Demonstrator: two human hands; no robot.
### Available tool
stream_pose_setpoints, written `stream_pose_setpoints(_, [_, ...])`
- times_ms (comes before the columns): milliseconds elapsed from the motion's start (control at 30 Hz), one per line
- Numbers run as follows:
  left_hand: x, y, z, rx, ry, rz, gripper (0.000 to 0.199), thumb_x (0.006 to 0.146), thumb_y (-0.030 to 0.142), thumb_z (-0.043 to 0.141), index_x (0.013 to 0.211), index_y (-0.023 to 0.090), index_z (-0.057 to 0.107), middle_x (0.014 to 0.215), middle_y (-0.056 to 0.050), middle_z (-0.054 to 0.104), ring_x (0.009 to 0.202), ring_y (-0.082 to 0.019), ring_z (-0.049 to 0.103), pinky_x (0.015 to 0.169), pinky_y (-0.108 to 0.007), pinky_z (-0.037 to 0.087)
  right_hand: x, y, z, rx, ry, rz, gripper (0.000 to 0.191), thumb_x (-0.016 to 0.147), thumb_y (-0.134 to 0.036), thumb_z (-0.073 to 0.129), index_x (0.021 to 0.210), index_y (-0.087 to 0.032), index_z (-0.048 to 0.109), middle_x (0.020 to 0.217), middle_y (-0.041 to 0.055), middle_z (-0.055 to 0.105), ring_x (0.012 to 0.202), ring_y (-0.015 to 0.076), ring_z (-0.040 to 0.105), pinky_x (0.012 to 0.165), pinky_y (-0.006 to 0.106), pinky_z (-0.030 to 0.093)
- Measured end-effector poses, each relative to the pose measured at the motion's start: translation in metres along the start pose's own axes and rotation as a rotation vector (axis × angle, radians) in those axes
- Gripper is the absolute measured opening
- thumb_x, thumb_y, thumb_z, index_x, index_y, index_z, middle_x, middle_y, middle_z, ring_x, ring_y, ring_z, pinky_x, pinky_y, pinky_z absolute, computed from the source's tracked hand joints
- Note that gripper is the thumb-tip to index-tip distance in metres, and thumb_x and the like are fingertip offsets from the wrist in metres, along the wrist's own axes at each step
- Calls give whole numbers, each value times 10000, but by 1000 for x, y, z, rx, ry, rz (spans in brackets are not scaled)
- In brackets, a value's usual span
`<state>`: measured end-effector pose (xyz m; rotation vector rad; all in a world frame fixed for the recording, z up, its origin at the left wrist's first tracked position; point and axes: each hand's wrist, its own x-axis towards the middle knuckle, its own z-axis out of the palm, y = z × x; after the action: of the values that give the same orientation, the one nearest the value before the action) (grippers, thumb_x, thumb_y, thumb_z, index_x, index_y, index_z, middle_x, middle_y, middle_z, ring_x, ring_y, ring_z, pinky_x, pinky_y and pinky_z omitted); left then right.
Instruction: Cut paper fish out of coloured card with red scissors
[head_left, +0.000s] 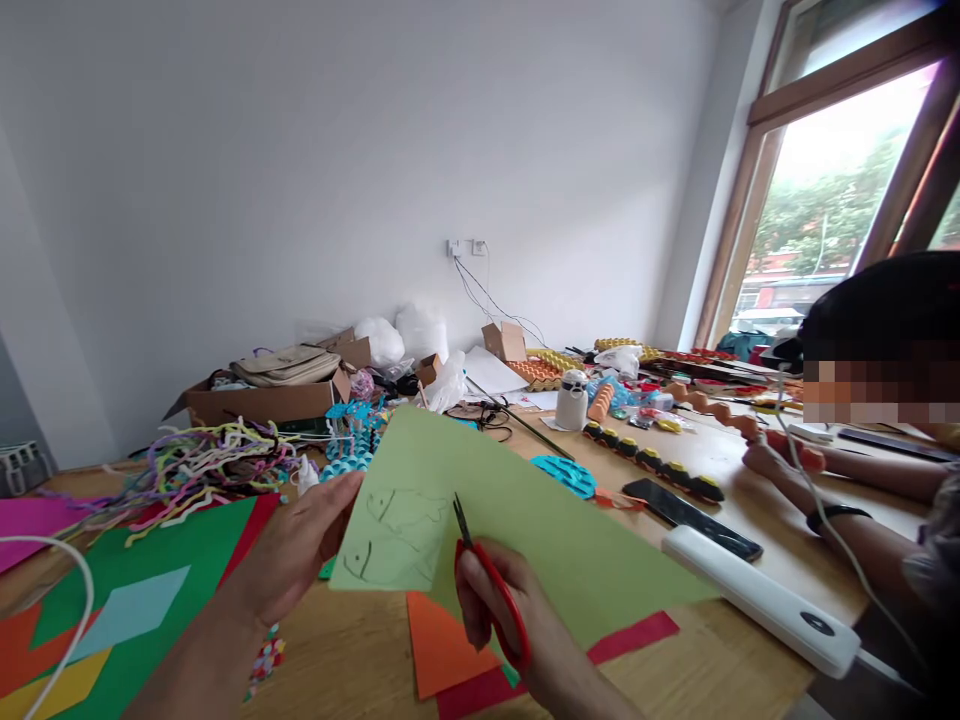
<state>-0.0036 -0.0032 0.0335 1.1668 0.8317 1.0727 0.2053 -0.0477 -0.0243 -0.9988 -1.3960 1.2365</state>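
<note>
A large light green sheet of paper (525,500) is held up over the table, with fish outlines (405,510) drawn on its left part. My left hand (300,540) grips the sheet by its left edge, fingers partly hidden behind it. In my right hand (510,600) are scissors (501,600) with red handles, fingers wrapped round them. Their dark blades point up, right of the drawn fish and over the sheet. Below the sheet lie orange paper (442,650) and dark red paper (480,695).
Coloured sheets (172,560) and a heap of pipe cleaners (210,460) lie at left. A cardboard box (255,400) stands behind. On the right are a phone (697,515), a white power strip (757,595), a white bottle (572,402) and a co-worker's hands (780,455).
</note>
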Motion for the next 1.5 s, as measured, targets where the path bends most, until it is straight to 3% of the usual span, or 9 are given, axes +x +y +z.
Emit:
stream_pose_setpoints(133, [0, 0, 0, -19, -93, 10, 508, 736, 578, 548, 1029, 181, 669, 957, -101, 721, 915, -272, 626, 717, -317, 491, 4, 4, 5, 33, -8, 32, 431, 812, -571, 462, 657, -170, 431, 456, -50, 449, 413, 75, 413, 450, 205, 298])
stream_pose_setpoints(200, [-1, 3, 1, 70, -120, 20, 444, 697, 525, 629, 979, 185, 675, 926, -105, 722, 883, -279, 628, 717, -339, 494, 5, 3, 6, 20, -18, 44, 430, 823, -566, 450, 659, -169, 435, 448, -46, 457, 412, 73, 406, 452, 205, 293])
stream_pose_setpoints(333, [-1, 3, 12, 213, -19, 38, 278, 649, 342, 728, 873, 188, 670, 801, -71, 718, 757, -237, 634, 660, -320, 497, 5, 4, 9, 46, -18, 52, 439, 839, -569, 425, 671, -165, 454, 450, -43, 453, 415, 74, 402, 454, 207, 287])
stream_pose_setpoints(500, [4, -8, 30, 215, 126, 114, 226, 662, 334, 709, 803, 165, 660, 735, -61, 694, 654, -204, 609, 595, -304, 492, 9, 8, 15, 86, -28, 46, 449, 814, -591, 447, 672, -166, 455, 461, -44, 453, 406, 75, 409, 442, 206, 288])
stream_pose_setpoints(633, [4, -12, 38, 168, 240, 139, 272, 627, 320, 729, 840, 168, 657, 788, -59, 706, 699, -227, 634, 618, -327, 514, 9, 6, 14, 41, -40, 48, 450, 794, -603, 456, 660, -175, 434, 464, -43, 453, 420, 81, 420, 449, 205, 311])
stream_pose_setpoints(867, [-5, -2, 40, 74, 134, 78, 292, 643, 316, 723, 892, 173, 667, 850, -55, 722, 723, -224, 656, 651, -337, 541, -1, -9, 8, -136, -35, 100, 426, 761, -569, 508, 613, -177, 432, 500, -22, 485, 493, 97, 454, 496, 214, 359])
stream_pose_setpoints(1133, [-5, -1, 30, -34, 77, 27, 403, 723, 271, 673, 1118, 214, 618, 1000, -49, 709, 908, -232, 643, 765, -342, 551, 1, -2, 18, -32, -62, 19, 435, 802, -567, 473, 653, -159, 453, 535, -2, 505, 509, 93, 461, 524, 217, 370])
stream_pose_setpoints(1333, [-4, 1, 27, -16, 60, -1, 254, 712, 271, 687, 945, 170, 676, 1004, -72, 707, 896, -258, 654, 739, -339, 560, 5, 6, 26, 166, -115, -7, 464, 808, -589, 452, 710, -138, 493, 494, -8, 492, 434, 83, 442, 454, 206, 335])
stream_pose_setpoints(1500, [-2, -2, 19, -3, 25, -12, 199, 747, 281, 656, 918, 181, 672, 994, -55, 712, 857, -243, 669, 777, -358, 548, 7, 11, 35, 264, -65, 3, 489, 768, -620, 486, 684, -139, 493, 447, -30, 457, 360, 67, 403, 375, 183, 303])
